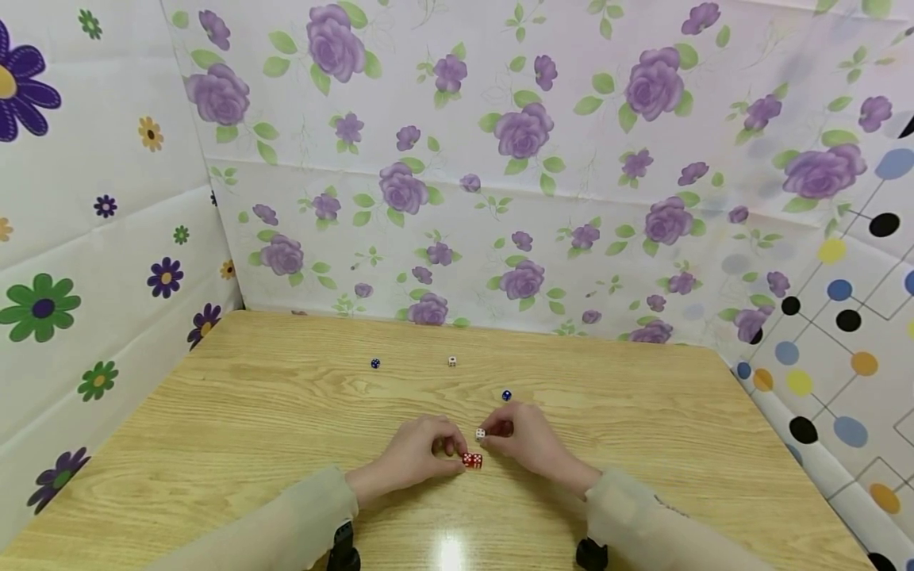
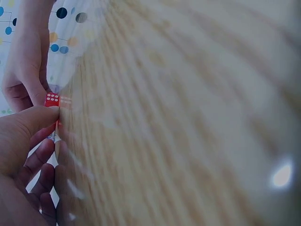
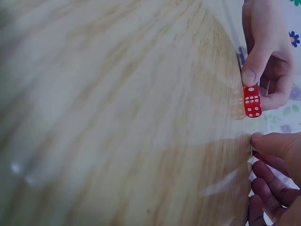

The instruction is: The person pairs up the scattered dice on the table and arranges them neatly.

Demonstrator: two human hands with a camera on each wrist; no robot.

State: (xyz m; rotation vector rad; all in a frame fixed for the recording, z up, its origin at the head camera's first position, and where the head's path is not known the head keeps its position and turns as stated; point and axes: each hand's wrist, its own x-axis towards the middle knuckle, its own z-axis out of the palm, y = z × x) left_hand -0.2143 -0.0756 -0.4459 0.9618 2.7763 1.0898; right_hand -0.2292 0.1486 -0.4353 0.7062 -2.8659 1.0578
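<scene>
Two red dice (image 1: 472, 461) sit side by side on the table, touching. My left hand (image 1: 417, 452) pinches the left one between thumb and forefinger. In the right wrist view, the red dice (image 3: 252, 101) show white pips beside the left thumb. Just beyond them, my right hand (image 1: 531, 440) pinches a white die (image 1: 481, 434) at the tabletop, with thumb and forefinger on it. That white die is hidden behind the fingers in the right wrist view. A blue die (image 1: 506, 395) lies a little past the right hand.
Toward the back of the wooden table (image 1: 286, 412) lie another blue die (image 1: 375, 363) and another white die (image 1: 452, 362). A flowered cloth (image 1: 471, 238) hangs behind the table, with patterned cloths at both sides.
</scene>
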